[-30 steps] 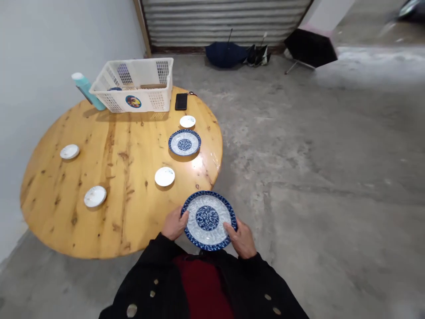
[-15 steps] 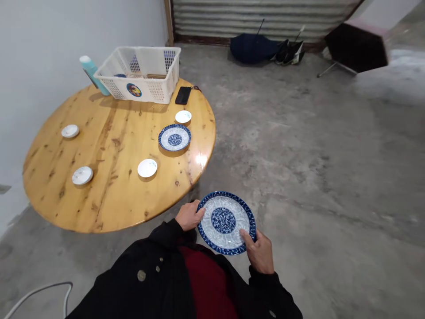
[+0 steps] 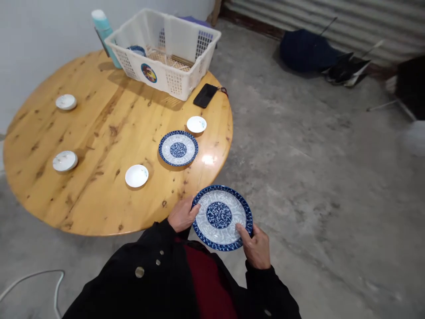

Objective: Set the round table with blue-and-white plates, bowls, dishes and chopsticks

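A blue-and-white patterned plate (image 3: pixel 229 199) is held in front of my body, just off the near right edge of the table. My left hand (image 3: pixel 183 214) grips its left rim, thumb on top and the other fingers mostly hidden beneath. At the lower right rim my right hand (image 3: pixel 256 246) is closed on it, thumb lying on the upper face. A second plate (image 3: pixel 169 154) of the same pattern rests on the table, close to a small white dish (image 3: pixel 196 124). Another white dish (image 3: pixel 137 176) sits to the left of that plate.
The round wooden table (image 3: pixel 96 190) also bears a white plastic basket (image 3: pixel 169 77), a light-blue bottle (image 3: pixel 105 31), a phone (image 3: pixel 205 95) and two marbled white dishes, one near (image 3: pixel 65 161) and one far (image 3: pixel 66 102). Umbrellas (image 3: pixel 307 51) lie on the concrete floor by the shutter.
My view has turned and come closer to the table, so the basket and dishes look larger. Both hands still grip the plate, which is now nearer the table's edge.
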A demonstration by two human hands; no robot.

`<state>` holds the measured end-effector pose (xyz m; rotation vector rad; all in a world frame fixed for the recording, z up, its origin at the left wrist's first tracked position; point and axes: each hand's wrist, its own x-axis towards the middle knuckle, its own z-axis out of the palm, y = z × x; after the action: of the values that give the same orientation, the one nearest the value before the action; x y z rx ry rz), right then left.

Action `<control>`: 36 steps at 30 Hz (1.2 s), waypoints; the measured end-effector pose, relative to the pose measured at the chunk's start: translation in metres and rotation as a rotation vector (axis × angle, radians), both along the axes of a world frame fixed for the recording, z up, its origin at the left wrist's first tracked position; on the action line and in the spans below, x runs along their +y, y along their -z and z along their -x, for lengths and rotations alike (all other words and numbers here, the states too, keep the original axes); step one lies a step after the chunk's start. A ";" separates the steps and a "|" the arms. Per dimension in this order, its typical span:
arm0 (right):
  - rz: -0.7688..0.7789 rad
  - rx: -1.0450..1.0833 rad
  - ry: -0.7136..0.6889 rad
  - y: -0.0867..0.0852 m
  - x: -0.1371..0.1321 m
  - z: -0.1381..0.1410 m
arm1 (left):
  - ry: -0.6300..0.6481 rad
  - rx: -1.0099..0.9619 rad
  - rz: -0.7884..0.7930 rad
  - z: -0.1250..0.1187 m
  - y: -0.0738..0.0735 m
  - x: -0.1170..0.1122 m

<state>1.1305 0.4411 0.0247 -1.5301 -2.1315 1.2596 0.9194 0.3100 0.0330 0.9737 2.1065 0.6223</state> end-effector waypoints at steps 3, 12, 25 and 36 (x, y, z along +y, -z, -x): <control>0.011 0.004 -0.078 -0.001 0.030 0.027 | -0.084 0.026 0.013 0.016 -0.002 0.013; 0.014 0.078 -0.279 -0.001 0.080 0.107 | -0.339 0.068 -0.056 0.062 -0.013 0.028; -0.008 0.126 -0.695 0.019 0.138 0.235 | -0.606 0.284 0.330 0.109 -0.016 0.051; -0.282 -0.106 -1.085 0.031 0.172 0.308 | -0.818 0.263 0.462 0.139 -0.006 0.079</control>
<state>0.8226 0.6129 -0.0060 -0.2467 -3.1594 0.9989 0.7799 0.3892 0.0395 -0.1033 2.7047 0.3514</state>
